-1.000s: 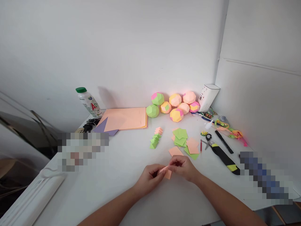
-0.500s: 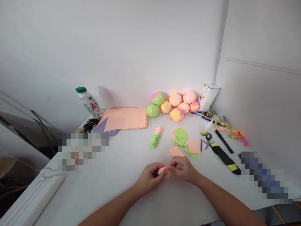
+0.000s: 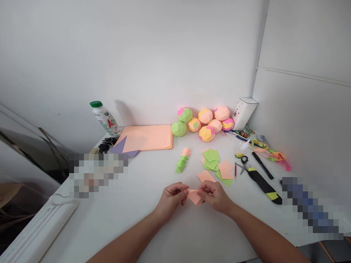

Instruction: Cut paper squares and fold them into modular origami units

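Between my two hands is a small folded piece of peach paper point(image 3: 195, 197), its lower part tapering to a point. My left hand point(image 3: 173, 197) pinches its left corner between thumb and fingers. At the right end, my right hand point(image 3: 216, 196) grips the same paper, fingertips on its upper edge. Just beyond lies a flat peach sheet point(image 3: 206, 176), partly behind my right hand. Farther off is a loose pile of green and peach paper pieces point(image 3: 211, 160). Left of that pile, a row of small folded green and peach pieces point(image 3: 182, 161) stands on the white table point(image 3: 153, 171).
Several faceted paper balls point(image 3: 206, 133) sit along the wall beside a white box point(image 3: 245, 111). Scissors point(image 3: 242, 164), a red pencil point(image 3: 235, 170), a black-and-yellow cutter point(image 3: 264, 186) and a black pen point(image 3: 262, 165) lie right. Peach sheets point(image 3: 148, 137) and a bottle point(image 3: 105, 118) are back left.
My left hand has shifted slightly left and up, its fingers now at the paper's corner. The peach paper now shows its broad face with a downward point.
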`<action>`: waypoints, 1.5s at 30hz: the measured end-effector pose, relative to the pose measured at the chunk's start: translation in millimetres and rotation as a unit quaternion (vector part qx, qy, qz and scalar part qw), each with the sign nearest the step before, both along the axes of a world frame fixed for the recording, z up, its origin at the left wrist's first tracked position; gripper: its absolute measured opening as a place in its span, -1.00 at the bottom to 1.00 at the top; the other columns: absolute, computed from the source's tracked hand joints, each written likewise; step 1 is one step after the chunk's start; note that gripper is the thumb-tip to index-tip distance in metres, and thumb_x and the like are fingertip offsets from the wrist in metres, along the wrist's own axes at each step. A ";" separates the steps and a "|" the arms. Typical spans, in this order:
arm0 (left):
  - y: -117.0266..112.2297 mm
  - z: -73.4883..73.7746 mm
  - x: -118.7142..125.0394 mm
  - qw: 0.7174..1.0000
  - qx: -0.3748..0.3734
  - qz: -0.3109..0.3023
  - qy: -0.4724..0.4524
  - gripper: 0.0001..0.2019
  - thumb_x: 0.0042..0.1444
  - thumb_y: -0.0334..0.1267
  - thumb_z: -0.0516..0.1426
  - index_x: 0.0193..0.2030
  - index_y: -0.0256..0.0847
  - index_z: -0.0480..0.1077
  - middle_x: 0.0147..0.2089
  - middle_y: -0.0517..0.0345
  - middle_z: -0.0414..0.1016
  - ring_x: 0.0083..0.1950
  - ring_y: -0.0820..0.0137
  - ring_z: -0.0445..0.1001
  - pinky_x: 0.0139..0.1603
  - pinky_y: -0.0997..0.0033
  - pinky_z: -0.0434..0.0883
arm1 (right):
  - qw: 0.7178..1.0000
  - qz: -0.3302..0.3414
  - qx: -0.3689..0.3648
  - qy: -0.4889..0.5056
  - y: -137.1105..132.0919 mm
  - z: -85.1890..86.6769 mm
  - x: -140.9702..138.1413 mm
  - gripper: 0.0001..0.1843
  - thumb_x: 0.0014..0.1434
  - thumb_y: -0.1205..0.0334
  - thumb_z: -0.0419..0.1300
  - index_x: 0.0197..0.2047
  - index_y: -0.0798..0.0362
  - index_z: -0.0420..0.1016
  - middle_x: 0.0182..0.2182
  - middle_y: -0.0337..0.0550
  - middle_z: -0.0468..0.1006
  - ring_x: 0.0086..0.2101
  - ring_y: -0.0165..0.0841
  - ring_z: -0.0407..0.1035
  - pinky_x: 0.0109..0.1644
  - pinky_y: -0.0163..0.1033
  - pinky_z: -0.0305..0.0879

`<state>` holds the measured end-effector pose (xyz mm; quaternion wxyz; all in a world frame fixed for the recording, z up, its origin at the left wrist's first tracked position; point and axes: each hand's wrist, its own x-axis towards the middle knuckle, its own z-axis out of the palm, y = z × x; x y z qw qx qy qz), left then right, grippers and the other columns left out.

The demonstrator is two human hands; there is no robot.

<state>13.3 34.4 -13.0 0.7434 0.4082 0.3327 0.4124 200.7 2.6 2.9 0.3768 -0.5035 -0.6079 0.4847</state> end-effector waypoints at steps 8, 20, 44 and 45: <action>2.0 4.1 0.5 1.000 -0.008 0.015 0.001 -0.61 -0.12 -0.08 0.28 -0.14 -0.16 0.42 -0.35 0.20 0.39 -0.43 0.49 0.35 -0.35 0.43 0.31 | 0.997 -0.024 -0.041 0.063 1.6 1.6 0.6 -0.69 0.10 0.00 0.18 -0.43 0.09 0.33 -0.60 -0.26 0.46 -0.53 -0.37 0.45 -0.43 -0.27 0.39; -5.7 -0.1 2.0 0.983 0.064 -0.100 0.140 -0.69 -0.03 -0.03 0.21 -0.33 -0.27 0.47 -0.49 0.15 0.46 -0.50 0.48 0.31 -0.48 0.48 0.23 | 1.000 0.013 0.019 -0.008 -1.2 2.5 -5.2 -0.73 0.12 0.02 0.18 -0.27 0.06 0.45 -0.36 -0.13 0.57 -0.37 -0.32 0.47 -0.32 -0.27 0.39; -7.2 2.5 3.4 0.990 0.037 -0.041 0.127 -0.66 -0.10 0.01 0.23 -0.53 -0.25 0.34 -0.65 0.28 0.35 -0.61 0.53 0.26 -0.55 0.51 0.21 | 0.999 0.036 -0.029 0.012 -1.2 -2.8 -0.8 -0.70 0.13 0.05 0.15 -0.44 0.11 0.49 -0.62 -0.26 0.41 -0.64 -0.46 0.33 -0.59 -0.37 0.29; -7.2 3.0 3.3 0.990 0.037 -0.039 0.127 -0.66 -0.09 0.01 0.23 -0.54 -0.25 0.35 -0.65 0.27 0.34 -0.60 0.53 0.26 -0.54 0.51 0.21 | 0.999 0.036 -0.035 0.018 -1.3 -2.5 -0.6 -0.70 0.13 0.05 0.15 -0.43 0.11 0.49 -0.61 -0.26 0.40 -0.64 -0.46 0.33 -0.59 -0.37 0.30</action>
